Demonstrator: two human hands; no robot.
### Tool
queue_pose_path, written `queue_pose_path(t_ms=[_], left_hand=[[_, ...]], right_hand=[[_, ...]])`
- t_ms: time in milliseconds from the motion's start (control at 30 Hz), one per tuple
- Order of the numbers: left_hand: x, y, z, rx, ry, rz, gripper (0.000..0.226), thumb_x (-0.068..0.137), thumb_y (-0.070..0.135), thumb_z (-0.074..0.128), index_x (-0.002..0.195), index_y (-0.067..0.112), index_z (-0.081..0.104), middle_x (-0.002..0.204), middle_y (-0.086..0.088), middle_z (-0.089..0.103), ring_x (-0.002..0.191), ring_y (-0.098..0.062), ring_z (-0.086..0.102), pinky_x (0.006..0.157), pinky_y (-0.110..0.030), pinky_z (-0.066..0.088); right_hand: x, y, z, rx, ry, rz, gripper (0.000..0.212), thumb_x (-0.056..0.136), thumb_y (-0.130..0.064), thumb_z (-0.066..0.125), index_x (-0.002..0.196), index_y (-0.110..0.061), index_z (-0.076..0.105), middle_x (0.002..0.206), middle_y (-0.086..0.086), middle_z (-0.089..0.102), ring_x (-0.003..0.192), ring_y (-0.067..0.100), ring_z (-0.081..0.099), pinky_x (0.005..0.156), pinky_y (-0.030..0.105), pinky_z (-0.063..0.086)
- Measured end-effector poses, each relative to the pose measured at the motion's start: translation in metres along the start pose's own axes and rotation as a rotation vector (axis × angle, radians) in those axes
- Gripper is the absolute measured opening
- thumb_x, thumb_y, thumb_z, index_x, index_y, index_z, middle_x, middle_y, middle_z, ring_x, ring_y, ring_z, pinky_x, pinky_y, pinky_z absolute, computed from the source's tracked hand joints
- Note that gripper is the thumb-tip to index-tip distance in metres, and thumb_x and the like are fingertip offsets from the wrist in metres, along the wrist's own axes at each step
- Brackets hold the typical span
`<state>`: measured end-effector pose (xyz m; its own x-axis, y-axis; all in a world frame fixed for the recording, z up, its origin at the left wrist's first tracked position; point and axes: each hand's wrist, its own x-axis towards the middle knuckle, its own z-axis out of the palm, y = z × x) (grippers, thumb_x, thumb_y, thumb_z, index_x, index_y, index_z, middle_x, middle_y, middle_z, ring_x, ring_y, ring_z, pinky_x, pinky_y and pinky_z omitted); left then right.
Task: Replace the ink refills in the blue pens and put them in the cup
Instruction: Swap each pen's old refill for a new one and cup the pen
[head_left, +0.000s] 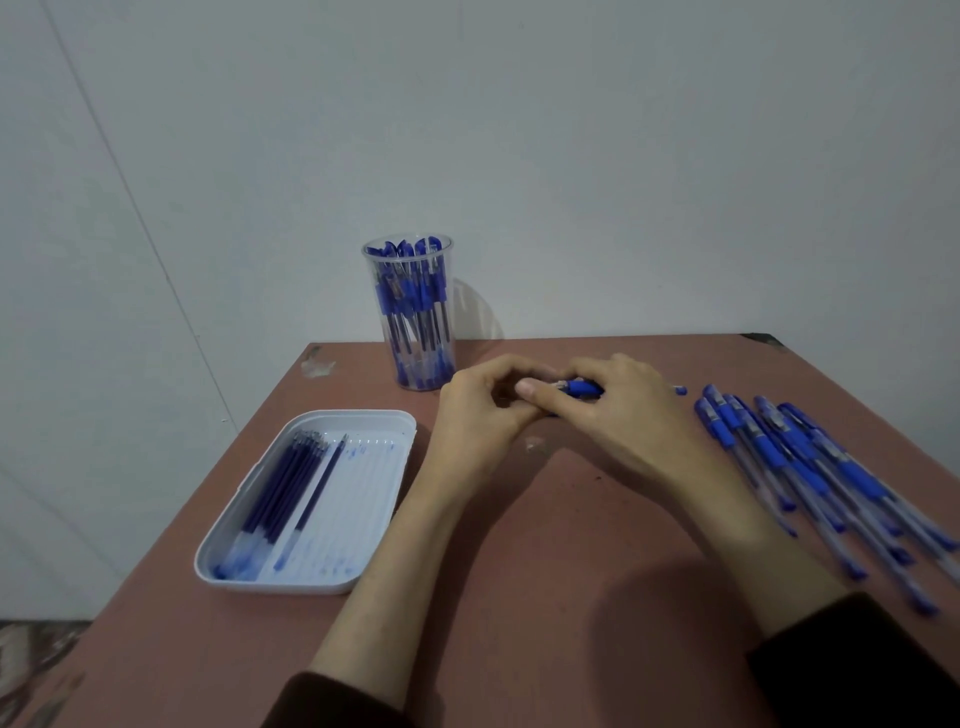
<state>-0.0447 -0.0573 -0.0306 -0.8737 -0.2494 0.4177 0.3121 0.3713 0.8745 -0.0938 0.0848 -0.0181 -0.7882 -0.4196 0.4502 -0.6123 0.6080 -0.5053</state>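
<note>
Several dark-blue ink refills (280, 488) lie side by side in the left half of the shallow white plastic tray (374, 467), one of them set a little apart and slanted. The tray sits at the left of the reddish-brown bench (519, 571). Behind it, near the back edge, the tall clear plastic cup (375, 291) stands upright, already packed with blue pens.

Centre stage: the left hand (478, 410) has its fingers curled in, thumb and fingertips pinching one end of the blue-gripped clear pen (582, 387). The right hand (623, 410) wraps round the blue rubber grip from the other side. Both hold it low over the bench, just in front of the cup. It looks like a twist at the barrel joint, though fingers hide the joint itself.

This is a light, stiff, slick plastic thing. The rubber sleeve is the place to grip, the smooth barrel will likely slip, and a thin refill should bend if forced off-line.

Just right of the right hand lies a small blue piece (681, 389); I can't tell what it is. Far right, a loose heap of blue pens (810, 467) lies overlapping.
</note>
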Motion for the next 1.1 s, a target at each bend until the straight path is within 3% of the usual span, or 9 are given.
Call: queue_pose_path(t_ms=[133, 467, 833, 967, 1033, 1100], left_hand=[[-0.001, 0.0, 0.001, -0.057, -0.01, 0.017, 0.023, 0.079, 0.002, 0.072, 0.086, 0.023, 0.072, 0.086, 0.003, 0.074, 0.086, -0.01, 0.07, 0.081, -0.025, 0.055], [0.0, -0.001, 0.003, -0.106, -0.016, 0.022, 0.021, 0.079, -0.003, 0.069, 0.091, 0.014, 0.074, 0.088, 0.0, 0.075, 0.087, -0.011, 0.07, 0.081, -0.023, 0.055], [-0.003, 0.0, 0.003, -0.122, -0.008, 0.011, 0.019, 0.079, 0.0, 0.071, 0.093, 0.012, 0.074, 0.089, -0.002, 0.075, 0.089, -0.013, 0.07, 0.084, -0.027, 0.055], [-0.004, 0.0, 0.002, -0.149, 0.035, 0.001, 0.02, 0.08, 0.002, 0.071, 0.094, 0.016, 0.073, 0.089, -0.003, 0.075, 0.089, -0.015, 0.07, 0.083, -0.028, 0.056], [-0.003, 0.001, 0.0, -0.183, 0.091, -0.035, 0.023, 0.081, 0.002, 0.071, 0.098, 0.017, 0.07, 0.087, -0.007, 0.074, 0.086, -0.016, 0.071, 0.08, -0.031, 0.057], [-0.001, 0.002, -0.006, -0.191, 0.13, -0.067, 0.029, 0.08, -0.001, 0.071, 0.104, 0.013, 0.068, 0.085, -0.006, 0.071, 0.081, -0.013, 0.069, 0.079, -0.028, 0.056]], right_hand=[[0.0, -0.003, 0.001, 0.036, 0.042, 0.021, 0.051, 0.076, -0.071, 0.053, 0.062, -0.023, 0.06, 0.052, -0.003, 0.055, 0.055, 0.01, 0.05, 0.056, 0.024, 0.026], [-0.003, -0.011, 0.004, 0.084, 0.088, 0.04, 0.037, 0.079, -0.055, 0.06, 0.07, -0.019, 0.06, 0.056, -0.006, 0.056, 0.061, 0.009, 0.051, 0.071, 0.027, 0.03], [-0.002, -0.009, 0.009, 0.098, 0.079, 0.028, 0.038, 0.076, -0.059, 0.055, 0.073, -0.021, 0.054, 0.058, -0.005, 0.056, 0.066, 0.017, 0.053, 0.068, 0.028, 0.032], [-0.001, -0.006, 0.013, 0.181, 0.095, 0.002, 0.043, 0.077, -0.064, 0.054, 0.072, -0.022, 0.055, 0.056, -0.004, 0.056, 0.059, 0.011, 0.052, 0.058, 0.026, 0.035], [0.002, -0.006, 0.013, 0.204, 0.076, -0.033, 0.034, 0.081, -0.058, 0.055, 0.076, -0.024, 0.057, 0.061, -0.006, 0.058, 0.065, 0.009, 0.052, 0.059, 0.025, 0.035], [0.004, -0.008, 0.013, 0.194, 0.034, -0.091, 0.012, 0.089, -0.041, 0.057, 0.084, -0.03, 0.058, 0.07, -0.012, 0.058, 0.074, 0.006, 0.051, 0.064, 0.022, 0.035]])
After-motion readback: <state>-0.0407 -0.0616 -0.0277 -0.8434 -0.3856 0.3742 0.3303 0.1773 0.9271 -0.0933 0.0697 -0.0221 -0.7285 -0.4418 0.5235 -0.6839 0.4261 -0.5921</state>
